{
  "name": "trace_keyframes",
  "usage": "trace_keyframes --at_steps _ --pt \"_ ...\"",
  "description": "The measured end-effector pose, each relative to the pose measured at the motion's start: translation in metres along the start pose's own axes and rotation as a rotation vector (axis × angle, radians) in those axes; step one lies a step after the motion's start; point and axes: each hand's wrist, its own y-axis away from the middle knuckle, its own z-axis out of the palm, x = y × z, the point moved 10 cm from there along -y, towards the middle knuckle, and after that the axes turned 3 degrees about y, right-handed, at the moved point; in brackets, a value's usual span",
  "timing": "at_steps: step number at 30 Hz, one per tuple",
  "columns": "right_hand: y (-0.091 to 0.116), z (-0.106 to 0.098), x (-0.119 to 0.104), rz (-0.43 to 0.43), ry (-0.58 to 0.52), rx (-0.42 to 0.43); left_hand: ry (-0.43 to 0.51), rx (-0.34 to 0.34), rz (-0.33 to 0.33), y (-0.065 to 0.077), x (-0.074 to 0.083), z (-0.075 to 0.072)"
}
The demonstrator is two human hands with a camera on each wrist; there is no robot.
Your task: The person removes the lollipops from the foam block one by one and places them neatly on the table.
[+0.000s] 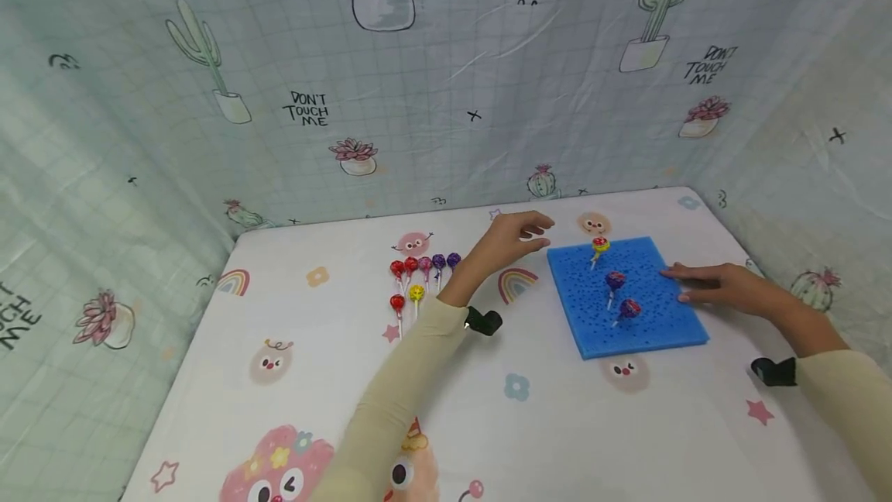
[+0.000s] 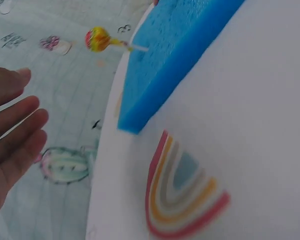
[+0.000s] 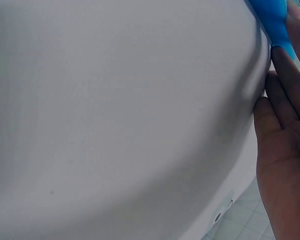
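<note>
My left hand [image 1: 512, 238] hovers to the left of a blue foam block [image 1: 574, 308], fingers slightly bent and holding nothing. In the left wrist view its spread fingertips [image 2: 32, 117] stand apart from the block. At the block's right edge, my right hand [image 1: 742, 289] touches the foam with its fingertips [image 3: 280, 55], the fingers fairly straight. Three lollipops stand by their sticks in the holed block: a yellow-and-red lollipop [image 1: 600, 245] near the back, a purple lollipop [image 1: 615, 280] in the middle, and a purple-red lollipop [image 1: 630, 308] nearer the front.
Left of the block, several lollipops lie in two rows on the white table [image 1: 334, 378]: red, pink and purple lollipops [image 1: 425, 263] behind, a red lollipop [image 1: 397, 302] and a yellow lollipop [image 1: 416, 293] in front. My left forearm partly covers them. A patterned curtain [image 1: 446, 84] surrounds the table.
</note>
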Motion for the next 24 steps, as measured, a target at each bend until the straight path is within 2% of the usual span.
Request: trace_keyframes --at_steps 5,11,17,20,24 --pt "-0.002 -0.001 0.001 -0.011 -0.01 0.003 0.029 0.039 -0.012 -0.034 0.003 0.02" --pt "-0.003 0.0 0.004 0.001 -0.03 -0.004 0.028 -0.036 -0.048 -0.06 0.001 0.051" --pt "-0.003 0.0 0.005 0.0 -0.032 -0.003 0.092 -0.129 -0.082 -0.07 -0.005 0.075" --pt "-0.002 0.0 0.004 0.001 -0.03 -0.001 0.109 -0.133 -0.078 -0.07 -0.005 0.079" --pt "0.0 -0.001 0.003 0.002 -0.034 0.005 0.109 -0.099 -0.066 -0.069 -0.004 0.08"
